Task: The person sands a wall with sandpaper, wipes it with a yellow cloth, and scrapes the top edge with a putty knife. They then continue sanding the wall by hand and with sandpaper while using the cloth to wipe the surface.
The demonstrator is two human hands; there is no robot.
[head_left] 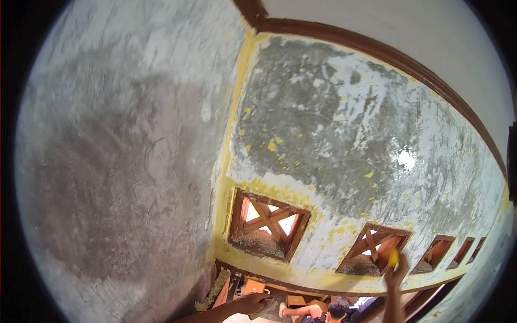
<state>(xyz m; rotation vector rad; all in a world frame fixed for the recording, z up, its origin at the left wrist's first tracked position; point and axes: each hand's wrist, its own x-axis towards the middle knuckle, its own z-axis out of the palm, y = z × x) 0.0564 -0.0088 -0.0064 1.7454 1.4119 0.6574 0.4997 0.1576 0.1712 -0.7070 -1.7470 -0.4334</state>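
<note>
My right hand [396, 274] is raised close to the wall by the second vent opening [371, 250], its fingers closed around a small yellow object [393, 258]. Lower down, my left hand [253, 303] is closed on a flat greyish piece [264, 309], whose kind I cannot tell. The wall [323, 118] before me is patchy grey and white, with flakes of yellow paint left on it. Yellow paint also runs along the corner and around the vent openings.
A row of brown-framed vent openings [269, 223] with crossed bars runs along the wall. Beneath it sits a brown ledge [323, 290]. A person [336, 310] sits below, near orange-brown boxes [254, 287]. Brown trim [344, 35] borders the white ceiling [398, 27].
</note>
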